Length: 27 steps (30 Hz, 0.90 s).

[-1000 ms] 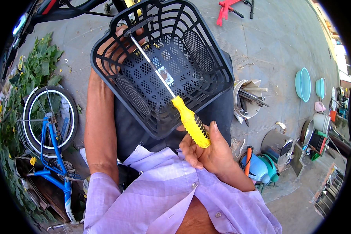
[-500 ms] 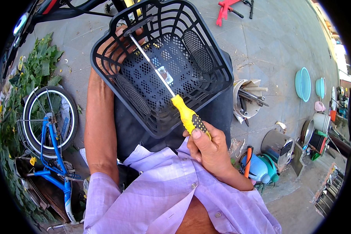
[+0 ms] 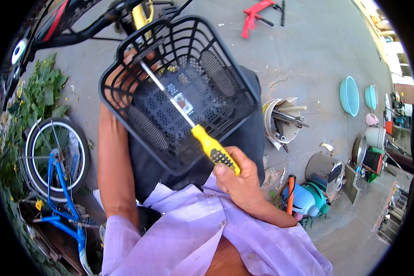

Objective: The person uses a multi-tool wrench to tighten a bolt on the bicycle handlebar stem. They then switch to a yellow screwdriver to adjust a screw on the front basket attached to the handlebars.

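Observation:
My right hand (image 3: 244, 181) is closed round the yellow handle of a screwdriver (image 3: 212, 146), thumb along the grip. Its long metal shaft slants up and left across the inside of a black plastic bicycle basket (image 3: 177, 164). The tip meets a dark, slotted bracket (image 3: 148, 50) at the basket's far left wall. Behind that wall, partly hidden by the slats, my left hand (image 3: 123, 77) grips the basket near the bracket. A small metal plate (image 3: 183, 103) lies on the perforated basket bottom. The basket is tilted over my lap, its open side facing me.
Just beyond the basket are a black handlebar (image 3: 89, 25) and a yellow frame part (image 3: 141, 20). A blue bicycle frame (image 3: 64, 184) lies at left beside leafy plants (image 3: 39, 87). On the right stand a tool bucket (image 3: 283, 122), blue bottle (image 3: 300, 198) and metal pot (image 3: 321, 169).
The view has shifted, so basket and hands appear lower and farther left, and more of the handlebar shows. The screwdriver tip stays at the bracket; both grips look unchanged.

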Motion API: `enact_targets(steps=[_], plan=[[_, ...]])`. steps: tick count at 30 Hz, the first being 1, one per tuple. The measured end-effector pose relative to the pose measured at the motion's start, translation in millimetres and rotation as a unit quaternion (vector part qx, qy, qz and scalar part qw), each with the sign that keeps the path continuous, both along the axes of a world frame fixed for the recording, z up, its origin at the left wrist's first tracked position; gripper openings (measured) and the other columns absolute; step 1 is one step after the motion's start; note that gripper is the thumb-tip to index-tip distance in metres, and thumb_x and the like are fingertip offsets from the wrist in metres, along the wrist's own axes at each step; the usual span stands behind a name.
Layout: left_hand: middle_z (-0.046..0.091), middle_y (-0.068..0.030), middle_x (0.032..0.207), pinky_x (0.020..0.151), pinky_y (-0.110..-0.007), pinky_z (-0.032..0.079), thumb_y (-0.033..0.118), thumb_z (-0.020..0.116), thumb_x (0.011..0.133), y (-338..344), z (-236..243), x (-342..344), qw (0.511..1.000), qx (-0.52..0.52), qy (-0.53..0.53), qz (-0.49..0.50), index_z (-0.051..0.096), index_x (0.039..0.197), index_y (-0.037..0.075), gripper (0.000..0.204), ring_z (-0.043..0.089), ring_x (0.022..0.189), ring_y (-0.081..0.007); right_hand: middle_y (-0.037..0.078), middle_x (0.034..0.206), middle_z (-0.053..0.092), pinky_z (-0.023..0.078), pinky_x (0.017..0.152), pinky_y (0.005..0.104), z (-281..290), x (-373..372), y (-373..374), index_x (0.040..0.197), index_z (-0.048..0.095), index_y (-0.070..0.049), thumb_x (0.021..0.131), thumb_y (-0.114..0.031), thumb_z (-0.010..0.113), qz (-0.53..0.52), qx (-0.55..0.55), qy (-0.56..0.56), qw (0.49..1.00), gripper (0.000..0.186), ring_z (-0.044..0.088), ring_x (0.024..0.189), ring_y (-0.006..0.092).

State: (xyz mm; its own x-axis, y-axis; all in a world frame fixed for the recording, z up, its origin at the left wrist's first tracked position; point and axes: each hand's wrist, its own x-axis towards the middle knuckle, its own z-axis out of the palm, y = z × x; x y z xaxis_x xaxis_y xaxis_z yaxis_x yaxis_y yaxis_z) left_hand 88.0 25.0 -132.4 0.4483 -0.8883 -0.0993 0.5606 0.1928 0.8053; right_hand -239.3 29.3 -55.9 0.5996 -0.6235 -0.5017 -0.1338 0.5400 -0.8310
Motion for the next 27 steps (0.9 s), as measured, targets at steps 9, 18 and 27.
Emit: enact_targets(steps=[9, 18, 27], plan=[[0.064, -0.0223, 0.113, 0.092, -0.042, 0.055, 0.014, 0.056, 0.097, -0.8, -9.1, 6.2, 0.999, 0.023, 0.023, 0.005, 0.053, 0.12, 0.001, 0.026, 0.066, 0.104, -0.0331, 0.005, 0.067, 0.057, 0.044, 0.055, 0.0293, 0.9, -1.2, -5.7, 0.105, 0.062, 0.001, 0.094, -0.032, 0.063, -0.004, -0.162, 0.035, 0.986, 0.036, 0.053, 0.059, 0.0103], [0.065, -0.0221, 0.113, 0.092, -0.042, 0.056, 0.014, 0.056, 0.096, -8.1, 10.7, -18.0, 0.998, 0.036, 0.036, 0.048, 0.053, 0.119, 0.002, 0.026, 0.066, 0.104, -0.0329, 0.007, 0.071, 0.06, 0.046, 0.058, 0.0302, -2.2, 0.4, 2.5, 0.107, 0.059, 0.0, 0.094, -0.035, 0.062, -0.026, -0.181, 0.013, 0.983, 0.038, 0.059, 0.061, 0.0166], [0.065, -0.0218, 0.113, 0.091, -0.041, 0.056, 0.014, 0.057, 0.096, 2.0, 19.4, -26.3, 0.996, 0.037, 0.043, 0.073, 0.054, 0.118, 0.002, 0.025, 0.066, 0.104, -0.0327, 0.008, 0.064, 0.055, 0.044, 0.055, 0.0306, 4.1, -0.4, -9.3, 0.097, 0.062, -0.001, 0.097, -0.04, 0.058, 0.025, -0.13, 0.026, 0.991, 0.039, 0.053, 0.057, 0.0153]])
